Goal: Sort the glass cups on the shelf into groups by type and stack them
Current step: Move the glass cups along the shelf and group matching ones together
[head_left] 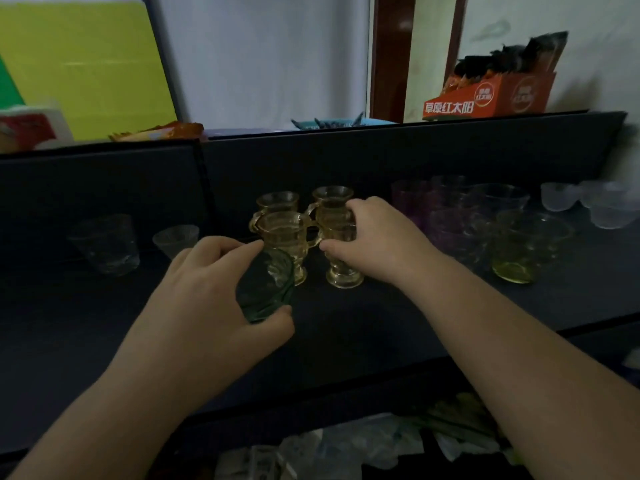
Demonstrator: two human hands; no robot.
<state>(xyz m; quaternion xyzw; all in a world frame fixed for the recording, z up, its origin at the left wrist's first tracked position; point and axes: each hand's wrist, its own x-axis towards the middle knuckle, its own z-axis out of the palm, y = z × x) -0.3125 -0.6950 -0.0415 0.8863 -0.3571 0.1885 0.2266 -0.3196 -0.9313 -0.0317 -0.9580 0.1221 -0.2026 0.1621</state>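
Dark shelf (346, 327): left hand (207, 292) grips green cup (265, 289); right hand (377, 244) clasps amber mug (334, 216).

- Both forearms were bare up to the near edge of the view; no sleeve showed on either.
- The left hand (211, 292) wore no glove, ring or watch.
- The right hand (377, 242) was likewise bare, its wrist without strap or band.
- The fingers (360, 209) had short, unpainted nails.
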